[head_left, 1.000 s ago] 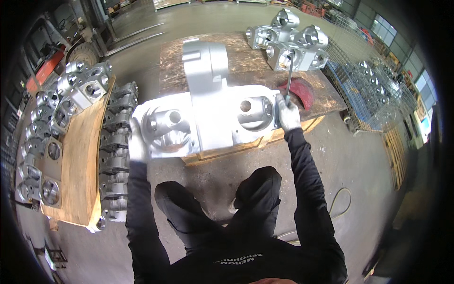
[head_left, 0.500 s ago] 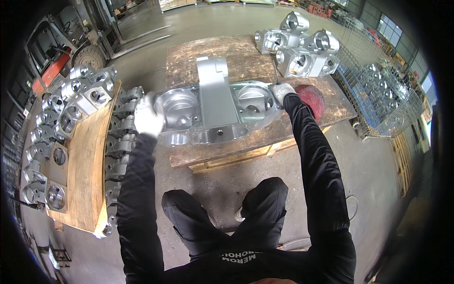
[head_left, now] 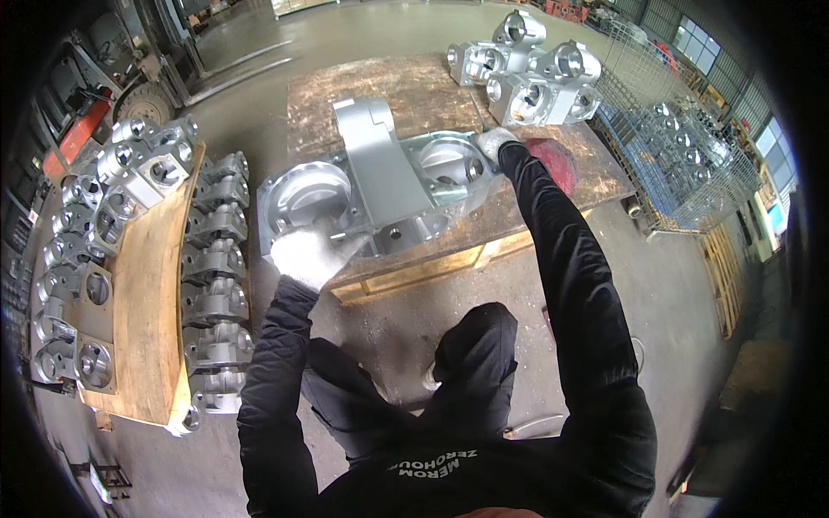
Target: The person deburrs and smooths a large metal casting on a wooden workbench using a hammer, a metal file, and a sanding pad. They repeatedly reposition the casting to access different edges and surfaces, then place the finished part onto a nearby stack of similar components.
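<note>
A worn wooden surface takes up the upper centre of the frame; a wire-mesh cage stands at the right. Left of centre is a silver twin-bore metal casting, at the surface's near left part. A dark-red piece lies beyond its right end. The gloved left hand touches the casting's lower-left edge, thumb spread; the gloved right hand is at its right end. Whether either hand's fingers grip, I cannot tell.

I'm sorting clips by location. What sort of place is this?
Probably a factory or workshop: a forklift stands at upper left, matching metal parts line up beside a wooden board, and a wire cage at right holds shiny parts.
</note>
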`<state>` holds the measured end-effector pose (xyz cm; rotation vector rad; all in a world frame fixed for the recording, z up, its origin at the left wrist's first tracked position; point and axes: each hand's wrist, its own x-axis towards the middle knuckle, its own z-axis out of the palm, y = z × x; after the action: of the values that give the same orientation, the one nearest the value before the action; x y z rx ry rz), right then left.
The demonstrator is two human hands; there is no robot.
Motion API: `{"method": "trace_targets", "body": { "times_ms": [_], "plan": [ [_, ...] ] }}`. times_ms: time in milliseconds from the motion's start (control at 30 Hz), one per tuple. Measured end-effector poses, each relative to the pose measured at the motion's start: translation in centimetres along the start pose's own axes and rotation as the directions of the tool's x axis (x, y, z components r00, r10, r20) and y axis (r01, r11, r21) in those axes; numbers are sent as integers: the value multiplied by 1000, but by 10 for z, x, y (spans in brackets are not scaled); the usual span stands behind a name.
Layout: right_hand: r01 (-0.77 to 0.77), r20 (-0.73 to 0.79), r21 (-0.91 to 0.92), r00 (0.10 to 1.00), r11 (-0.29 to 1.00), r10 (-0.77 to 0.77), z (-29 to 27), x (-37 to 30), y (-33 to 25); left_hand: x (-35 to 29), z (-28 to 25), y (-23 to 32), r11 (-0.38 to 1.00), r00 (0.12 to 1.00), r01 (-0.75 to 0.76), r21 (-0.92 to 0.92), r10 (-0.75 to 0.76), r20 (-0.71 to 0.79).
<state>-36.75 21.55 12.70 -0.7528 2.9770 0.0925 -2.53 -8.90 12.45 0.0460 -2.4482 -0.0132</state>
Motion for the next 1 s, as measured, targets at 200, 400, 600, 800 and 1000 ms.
{"method": "trace_targets", "body": {
  "times_ms": [200, 400, 600, 800, 1000],
  "plan": [
    [-120, 36, 295, 993, 948, 114, -4, -54, -6, 1, 4, -14, 996, 999, -42, -80, 40, -29],
    [-135, -77, 647, 968, 750, 241, -6, -94, 14, -6, -2, -4, 997, 999, -17, -74, 14, -41],
    [-16, -107, 888, 964, 460, 242, 34, -203, 52, 0, -4, 1, 991, 986, -68, -116, 49, -158],
    [158, -194, 901, 980, 404, 47, 72, -265, 66, -2, -6, -1, 989, 997, -65, -136, 58, -55],
    [263, -310, 783, 951, 563, -13, 41, -231, 55, -1, 3, -1, 988, 997, -65, -139, 59, -46]
  ]
}}
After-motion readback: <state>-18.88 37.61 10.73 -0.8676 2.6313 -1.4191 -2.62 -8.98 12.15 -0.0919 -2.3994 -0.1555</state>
